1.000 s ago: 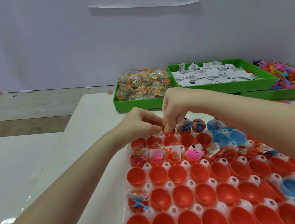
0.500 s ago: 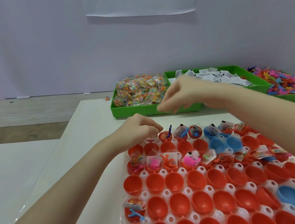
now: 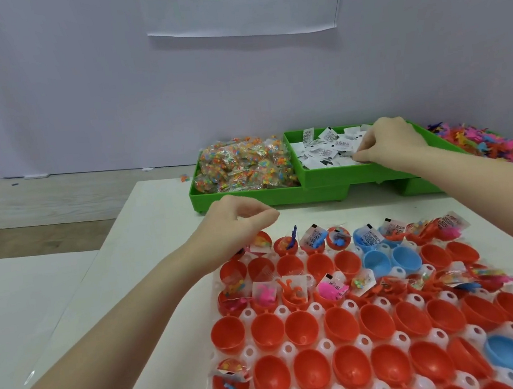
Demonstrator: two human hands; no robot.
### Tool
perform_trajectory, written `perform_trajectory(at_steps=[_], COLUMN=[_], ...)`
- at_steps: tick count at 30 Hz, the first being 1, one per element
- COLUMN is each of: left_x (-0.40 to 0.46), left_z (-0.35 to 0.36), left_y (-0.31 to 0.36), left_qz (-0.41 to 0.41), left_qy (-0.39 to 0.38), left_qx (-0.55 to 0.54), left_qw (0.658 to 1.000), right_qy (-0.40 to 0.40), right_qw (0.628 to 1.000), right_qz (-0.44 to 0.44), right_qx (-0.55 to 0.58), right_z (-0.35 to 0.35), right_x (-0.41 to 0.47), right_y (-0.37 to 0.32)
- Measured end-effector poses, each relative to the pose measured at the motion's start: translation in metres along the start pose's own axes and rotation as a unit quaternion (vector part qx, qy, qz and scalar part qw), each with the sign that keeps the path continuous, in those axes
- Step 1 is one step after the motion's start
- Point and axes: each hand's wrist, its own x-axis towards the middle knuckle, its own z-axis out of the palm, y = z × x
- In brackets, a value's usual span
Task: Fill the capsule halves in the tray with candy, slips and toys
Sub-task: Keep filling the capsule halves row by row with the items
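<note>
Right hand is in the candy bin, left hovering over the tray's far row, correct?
Not quite. The head view shows the right hand in the bin of paper slips, not the candy bin. The left hand does hover over the tray's far row.

The left hand (image 3: 236, 221) hangs loosely curled, forearm stretched forward; the right hand (image 3: 387, 142) reaches farther ahead, fingers bent down.

Your right hand (image 3: 386, 142) has left the far row of capsule halves (image 3: 285, 245) and reached back into the green bin (image 3: 320, 176) of paper slips (image 3: 329, 150), fingertips curled down onto the pile. Your left hand (image 3: 236, 221) has lifted slightly off that row, its fingers loosely curled.
</note>
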Motion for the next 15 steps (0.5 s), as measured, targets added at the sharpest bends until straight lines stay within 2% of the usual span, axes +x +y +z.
perform_trajectory(at_steps=[4,7,9,12,15], left_x=[-0.001,-0.001,0.0,0.0,-0.001], left_z=[-0.005,-0.006,-0.005,-0.003,-0.003], left_y=[0.003,0.002,0.003,0.007,0.013], left_qz=[0.02,0.019,0.022,0.037,0.031], left_qy=[0.049,0.06,0.051,0.02,-0.044], left_qx=[-0.039,-0.033,-0.009,0.056,0.125], left_qw=[0.998,0.997,0.998,0.998,0.991], right_qy=[0.104,0.151,0.167,0.184,0.081], right_qw=[0.988,0.978,0.981,0.972,0.949], right_qz=[-0.062,-0.087,-0.086,-0.068,-0.094], right_qx=[-0.101,-0.116,-0.047,0.126,0.289], right_z=[-0.007,-0.014,-0.018,-0.029,-0.032], right_x=[-0.002,-0.001,-0.003,-0.011,-0.037], right_y=[0.004,0.008,0.007,-0.007,-0.034])
